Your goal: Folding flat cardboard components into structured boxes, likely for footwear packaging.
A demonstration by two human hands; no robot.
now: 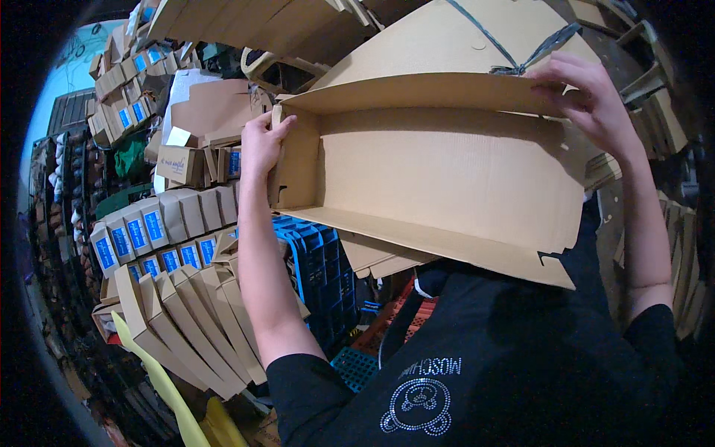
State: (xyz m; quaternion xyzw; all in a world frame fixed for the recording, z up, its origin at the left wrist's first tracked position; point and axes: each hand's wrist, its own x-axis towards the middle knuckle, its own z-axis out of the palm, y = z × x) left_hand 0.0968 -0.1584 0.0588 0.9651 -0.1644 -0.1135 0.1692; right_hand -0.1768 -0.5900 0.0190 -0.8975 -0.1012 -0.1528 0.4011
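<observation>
Partly formed cardboard box (454,167), held in front of your chest with its hollow facing up. Your left hand (267,140) grips the left end wall (301,160), thumb on the inner side, the other fingers behind it and pinching the cardboard. Your right hand (585,100) is at the right end of the far wall (424,91), its fingers bent over the edge; whether they press together on it, you cannot tell from this view. Judged by its shape, the folding is perhaps midway: the far wall and left end wall stand up, while the near wall (432,242) leans outward and the right end has no raised wall in view, so closing that end and locking the corners seem to be what is left. Beyond the box lies a large cardboard sheet (417,41) with a dark strap (514,65); to your left are stacked boxes (160,223) and a blue crate (316,268).
</observation>
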